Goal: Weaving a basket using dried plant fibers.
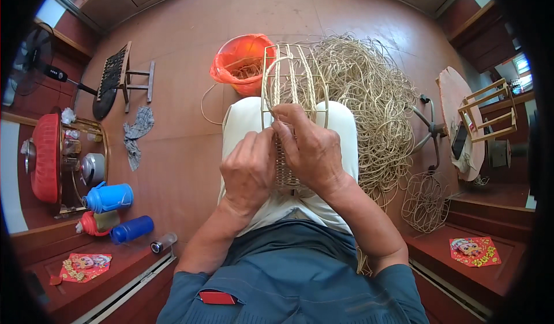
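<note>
A narrow wire frame (326, 90) lies lengthwise on my lap, its far end rounded. Pale braided cords (293, 75) run along it, and a tightly woven section (284, 171) shows between my hands at the near end. My right hand (311, 151) reaches across to the frame's left side, thumb and forefinger pinched on a thin strand. Beside it, my left hand (249, 165) is closed at the frame's left edge, knuckles up; its fingertips and whatever they hold are hidden. Both hands nearly touch.
A large heap of tan cord (369, 116) lies to the right of my knees. Ahead stands a red-lined bucket (245, 64) with fibre scraps. Thermoses, including a blue one (109, 197), lie at left; a wooden stool (135, 78) is beyond. A round table (459, 122) stands right.
</note>
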